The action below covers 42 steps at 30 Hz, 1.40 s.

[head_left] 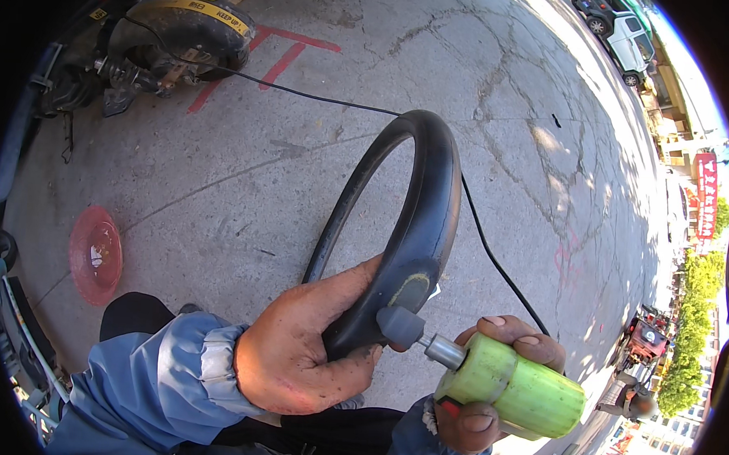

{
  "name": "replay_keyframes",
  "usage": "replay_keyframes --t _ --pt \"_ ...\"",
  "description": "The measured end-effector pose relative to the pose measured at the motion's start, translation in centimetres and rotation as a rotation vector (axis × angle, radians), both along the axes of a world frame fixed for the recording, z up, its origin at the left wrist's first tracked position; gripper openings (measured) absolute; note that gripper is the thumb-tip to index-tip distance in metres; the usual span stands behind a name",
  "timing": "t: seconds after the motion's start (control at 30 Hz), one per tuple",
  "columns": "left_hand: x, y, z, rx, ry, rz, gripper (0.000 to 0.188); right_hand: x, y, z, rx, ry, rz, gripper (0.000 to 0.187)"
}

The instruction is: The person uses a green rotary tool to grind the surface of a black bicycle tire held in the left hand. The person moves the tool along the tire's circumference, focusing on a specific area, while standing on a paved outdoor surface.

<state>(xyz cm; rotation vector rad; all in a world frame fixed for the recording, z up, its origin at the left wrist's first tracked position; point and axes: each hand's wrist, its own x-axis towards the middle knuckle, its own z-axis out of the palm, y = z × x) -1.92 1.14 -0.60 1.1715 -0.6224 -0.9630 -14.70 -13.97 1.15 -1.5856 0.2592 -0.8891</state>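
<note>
A black rubber inner tube stands up as a loop in front of me. My left hand is closed round its lower part. On the tube's side there is a roughened grey patch with a yellowish edge. My right hand grips a yellow-green handheld grinder with a metal collar. At its tip, a grey grinding stone lies against or very close to the tube, just below the patch; contact cannot be made out for certain.
A black cable runs behind the tube toward the two-wheeler's wheel at upper left. On the concrete ground, at left, is a round pink basin. Parked vehicles stand far right; a person is at lower right.
</note>
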Motion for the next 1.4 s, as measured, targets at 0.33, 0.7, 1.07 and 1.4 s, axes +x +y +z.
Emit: replay_keyframes --t 0.33,0.7,1.07,1.4 --pt "-0.15 -0.41 -0.27 -0.077 -0.055 0.018 0.072 -0.18 0.11 0.67 0.079 0.015 -0.031 0.070" --pt "-0.01 -0.21 -0.38 -0.038 -0.036 0.018 0.070 -0.17 -0.27 0.51 0.020 0.051 -0.033 0.070" --pt "-0.33 -0.30 -0.50 -0.073 -0.040 0.016 0.072 -0.23 -0.29 0.42 -0.029 0.071 -0.031 0.069" --pt "-0.10 -0.33 -0.54 -0.087 -0.062 0.026 0.074 -0.26 -0.35 0.86 0.018 0.080 -0.070 0.069"
